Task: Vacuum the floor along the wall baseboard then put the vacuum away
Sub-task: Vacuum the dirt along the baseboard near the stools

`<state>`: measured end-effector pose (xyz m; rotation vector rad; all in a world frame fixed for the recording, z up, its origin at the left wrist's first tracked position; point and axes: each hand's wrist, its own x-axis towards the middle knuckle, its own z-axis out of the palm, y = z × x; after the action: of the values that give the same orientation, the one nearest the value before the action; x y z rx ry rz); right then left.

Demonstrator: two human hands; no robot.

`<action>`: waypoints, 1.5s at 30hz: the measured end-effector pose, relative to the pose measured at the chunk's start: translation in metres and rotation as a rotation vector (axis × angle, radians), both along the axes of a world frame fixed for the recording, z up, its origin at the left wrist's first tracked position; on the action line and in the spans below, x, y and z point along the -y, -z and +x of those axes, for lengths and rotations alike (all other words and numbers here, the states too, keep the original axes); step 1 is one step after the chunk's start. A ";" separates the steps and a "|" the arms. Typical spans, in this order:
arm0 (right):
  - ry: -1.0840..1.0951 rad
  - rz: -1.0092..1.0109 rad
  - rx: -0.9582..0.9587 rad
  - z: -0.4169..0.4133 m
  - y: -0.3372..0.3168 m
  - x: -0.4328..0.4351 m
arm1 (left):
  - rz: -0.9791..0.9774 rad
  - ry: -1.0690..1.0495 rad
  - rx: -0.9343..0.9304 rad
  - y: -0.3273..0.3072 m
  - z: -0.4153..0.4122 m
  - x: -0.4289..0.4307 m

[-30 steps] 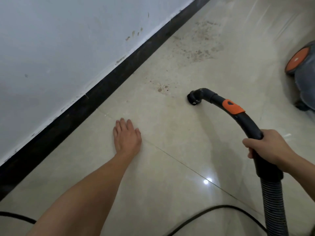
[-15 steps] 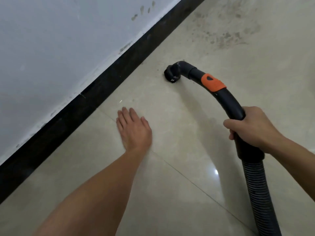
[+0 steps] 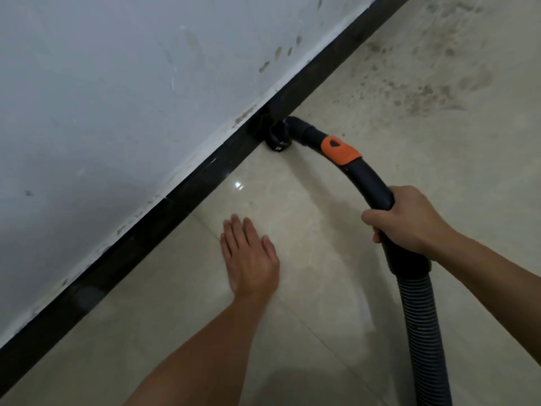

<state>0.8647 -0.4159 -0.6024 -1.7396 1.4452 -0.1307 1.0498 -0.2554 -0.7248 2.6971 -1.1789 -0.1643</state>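
Moved nozzle (image 3: pixel 278 139) from open tile to baseboard (image 3: pixel 187 186) | clamping right hand (image 3: pixel 409 221) round handle (image 3: pixel 371 183) | resting left hand (image 3: pixel 251 259) flat, fingers straight | probably beginning edge pass

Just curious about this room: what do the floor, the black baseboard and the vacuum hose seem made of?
Floor: likely glazed ceramic tile, glossy beige; it mirrors a light and shows joint lines. Baseboard: glossy black, perhaps tile or stone; it shows reflections and a seam. Vacuum hose: matte black flexible plastic, judging by its ribs.
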 end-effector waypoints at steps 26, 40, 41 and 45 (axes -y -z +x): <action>0.028 -0.008 -0.153 -0.016 -0.034 -0.046 | -0.024 0.026 -0.063 0.002 0.004 -0.001; 0.314 0.116 -0.393 -0.249 -0.040 -0.155 | 0.032 0.062 -0.115 -0.014 -0.002 0.006; 0.326 0.120 -0.398 -0.253 -0.040 -0.159 | 0.035 0.112 -0.105 -0.017 -0.005 0.011; 0.268 0.189 -0.457 -0.273 -0.045 -0.177 | -0.005 0.275 -0.084 -0.020 -0.016 0.042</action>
<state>0.5920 -0.2392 -0.5578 -1.4709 1.9498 0.2724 1.0339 -0.2973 -0.7046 2.4855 -1.5151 -0.3099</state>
